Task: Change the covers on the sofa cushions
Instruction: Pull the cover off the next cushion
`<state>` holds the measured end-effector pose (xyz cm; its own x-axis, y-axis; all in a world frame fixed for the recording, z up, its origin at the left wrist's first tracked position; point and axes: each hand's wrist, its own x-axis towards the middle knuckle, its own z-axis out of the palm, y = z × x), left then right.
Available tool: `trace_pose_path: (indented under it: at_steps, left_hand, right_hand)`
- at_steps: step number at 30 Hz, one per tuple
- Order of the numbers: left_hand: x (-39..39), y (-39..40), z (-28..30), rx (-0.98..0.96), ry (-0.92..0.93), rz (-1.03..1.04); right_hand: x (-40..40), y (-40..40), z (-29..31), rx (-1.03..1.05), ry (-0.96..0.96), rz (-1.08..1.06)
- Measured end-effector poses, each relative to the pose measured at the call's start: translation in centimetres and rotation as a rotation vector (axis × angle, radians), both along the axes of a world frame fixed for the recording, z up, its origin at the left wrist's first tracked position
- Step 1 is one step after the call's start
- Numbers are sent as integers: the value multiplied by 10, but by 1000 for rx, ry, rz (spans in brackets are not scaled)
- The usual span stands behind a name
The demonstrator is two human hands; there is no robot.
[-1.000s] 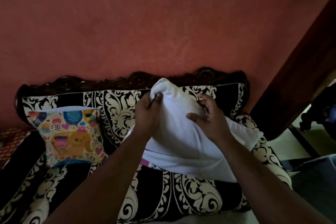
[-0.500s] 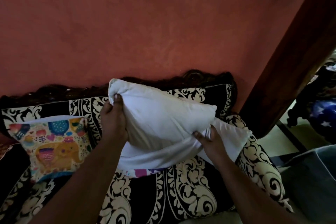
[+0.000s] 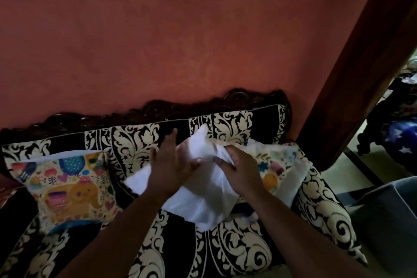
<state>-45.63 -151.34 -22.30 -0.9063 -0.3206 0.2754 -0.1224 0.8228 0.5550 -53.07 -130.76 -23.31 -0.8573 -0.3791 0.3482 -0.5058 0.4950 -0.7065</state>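
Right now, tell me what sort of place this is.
Probably a home living room: a carved-wood sofa with black-and-cream upholstery stands against a red wall, with an elephant-print cushion on its seat.

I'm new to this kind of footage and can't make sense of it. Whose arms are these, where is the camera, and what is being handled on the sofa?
There is no machine here: a person wears a camera on the head, so the one view looks forward and down at their own arms. The left hand lies with fairly straight fingers against a plain white cushion; the right hand grips its white fabric. Beneath is a black and cream patterned sofa against a red wall. A cushion with an elephant print leans at the left. A colourful printed cover lies at the right, partly under the white cushion.
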Motion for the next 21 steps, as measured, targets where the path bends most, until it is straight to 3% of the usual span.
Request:
trace_pose_path:
  at_steps: [1,3,5,7,10,12,14,17,21]
  left_hand:
    - [-5,8,-3,115,-55,-19]
    - [-12,23,-8,335,5,14]
    - [-15,39,-8,312,95,33]
    - [-18,52,-6,268,145,35]
    - [-23,66,-5,282,161,62]
    - [-26,71,-1,301,171,89]
    - [-30,74,3,324,195,103]
    - [-32,78,10,280,235,53]
    - [-31,81,17,203,249,11]
  right_hand:
    - [3,-3,5,45,73,19]
    - [6,-4,13,78,174,21]
    - [2,3,17,76,194,-6]
    - [-6,17,15,20,103,25]
    - [-17,51,14,-178,-194,149]
    - [-28,73,-1,-283,-267,70]
    - [-38,88,-15,-179,-253,-37]
    - [-45,100,-37,145,-11,-95]
    - [-51,110,-41,217,69,-194]
